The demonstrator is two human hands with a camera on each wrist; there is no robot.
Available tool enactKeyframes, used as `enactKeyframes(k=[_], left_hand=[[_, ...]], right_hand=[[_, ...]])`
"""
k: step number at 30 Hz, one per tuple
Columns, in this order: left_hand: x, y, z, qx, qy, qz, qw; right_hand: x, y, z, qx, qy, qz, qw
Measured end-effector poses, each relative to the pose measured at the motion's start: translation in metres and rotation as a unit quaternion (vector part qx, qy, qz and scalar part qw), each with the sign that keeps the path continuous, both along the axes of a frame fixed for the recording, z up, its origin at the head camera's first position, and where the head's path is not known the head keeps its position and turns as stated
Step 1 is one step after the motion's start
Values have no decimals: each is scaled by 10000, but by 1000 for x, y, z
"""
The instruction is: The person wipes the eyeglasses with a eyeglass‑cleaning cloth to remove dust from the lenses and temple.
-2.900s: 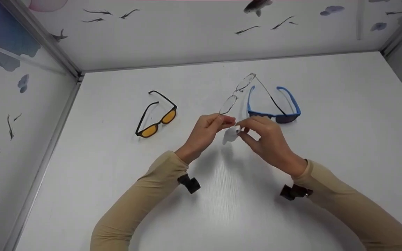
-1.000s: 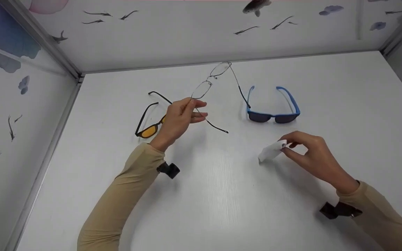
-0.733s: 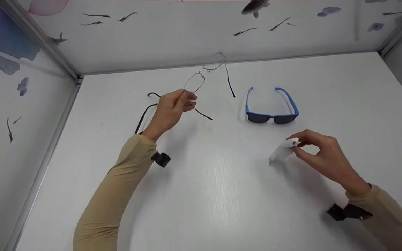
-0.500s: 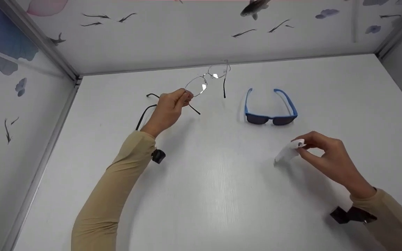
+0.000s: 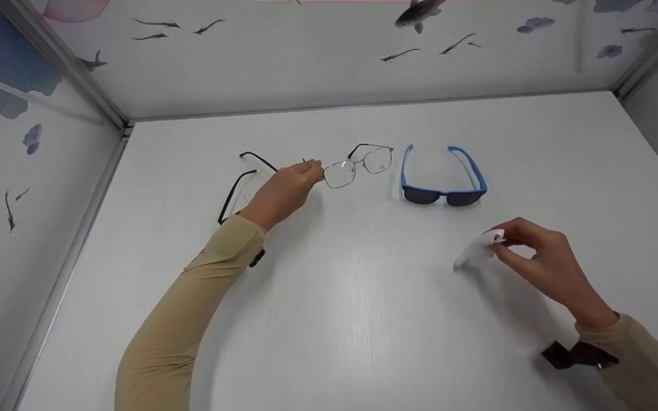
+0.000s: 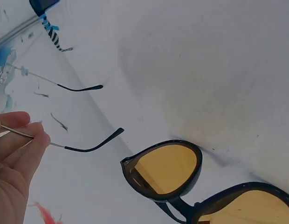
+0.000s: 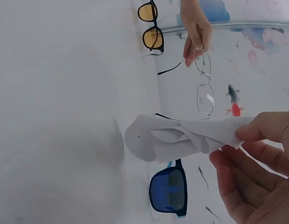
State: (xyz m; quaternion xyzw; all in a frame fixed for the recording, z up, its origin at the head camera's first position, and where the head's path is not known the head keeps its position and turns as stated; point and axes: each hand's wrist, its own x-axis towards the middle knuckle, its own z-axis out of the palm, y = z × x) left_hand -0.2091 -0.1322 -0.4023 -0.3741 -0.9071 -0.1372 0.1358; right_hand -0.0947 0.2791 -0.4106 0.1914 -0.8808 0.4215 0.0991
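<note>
My left hand grips a pair of wire-rimmed eyeglasses by one temple near the hinge. Its clear lenses face toward me above the back middle of the table, and both temples extend away with dark tips, as the left wrist view shows. On the right, my right hand pinches a folded white cloth between thumb and fingers. The cloth hangs down to the left over the table. Close beneath the left hand lie black-framed glasses with orange lenses, their front hidden by the hand and wrist in the head view.
Blue-framed sunglasses with dark lenses lie on the white table, temples pointing back, right of the held eyeglasses. White panels printed with fish and plants stand along the back and left edges.
The eyeglasses moved left from the cloth, then swung round and lower, lenses now toward me. My right hand moved the white cloth away to the right and is now nearly still.
</note>
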Motion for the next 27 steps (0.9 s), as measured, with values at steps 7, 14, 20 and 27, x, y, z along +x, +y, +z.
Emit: enactKeyframes(k=[7, 14, 20, 27], left_hand=[[1, -1, -10, -844, 91, -140, 9963], [4, 2, -17, -1702, -311, -162, 9848], [0, 3, -20, -2156, -609, -176, 9744], [-5, 2, -20, -2357, -861, 4, 9680]], right_hand=[[2, 2, 1, 101, 97, -97, 9999], [4, 4, -1, 254, 46, -172, 9995], [4, 6, -4, 257, 100, -128, 9995], [5, 7, -6, 244, -2, -93, 9997]])
